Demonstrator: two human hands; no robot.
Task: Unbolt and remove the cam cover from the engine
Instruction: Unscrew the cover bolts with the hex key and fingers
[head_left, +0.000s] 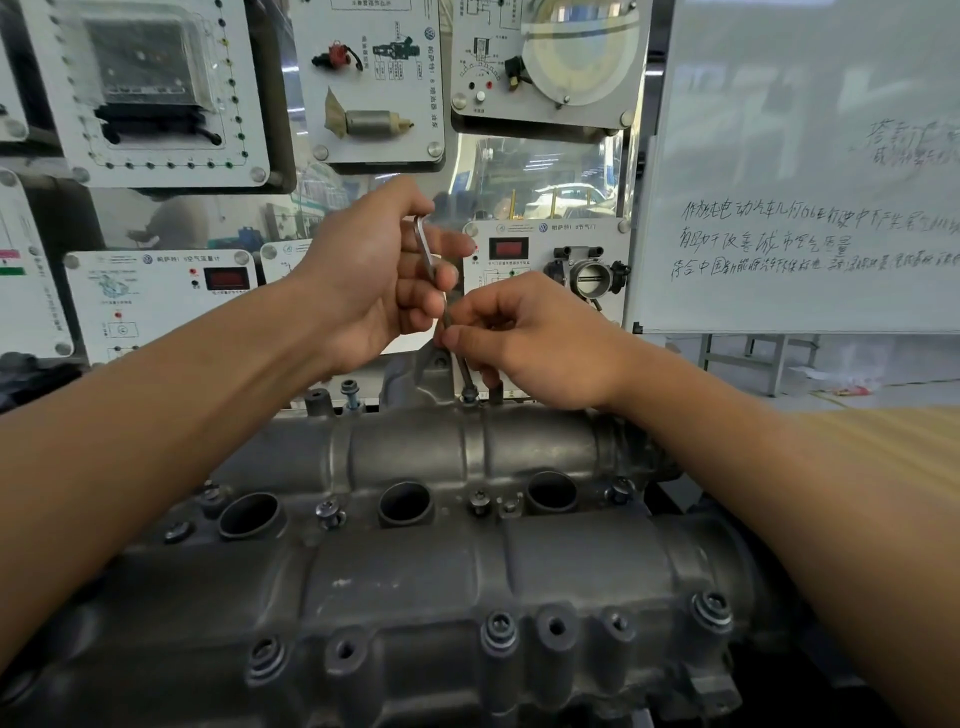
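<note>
The grey metal cam cover (415, 571) fills the lower half of the view, with three round plug wells along its middle and several flanged bolts around its edges. At the far edge, a thin L-shaped hex key (427, 254) stands nearly upright, its tip seated in a bolt (470, 393). My left hand (374, 275) grips the key's bent upper end. My right hand (524, 338) pinches the lower shaft just above the bolt. A raised bolt with a blue washer (351, 393) stands to the left on the far edge.
Wall-mounted training panels with car parts, including a throttle body (589, 275), hang behind the engine. A whiteboard (810, 171) with handwriting stands at the right on a metal frame. A wooden surface (893, 441) lies at the right.
</note>
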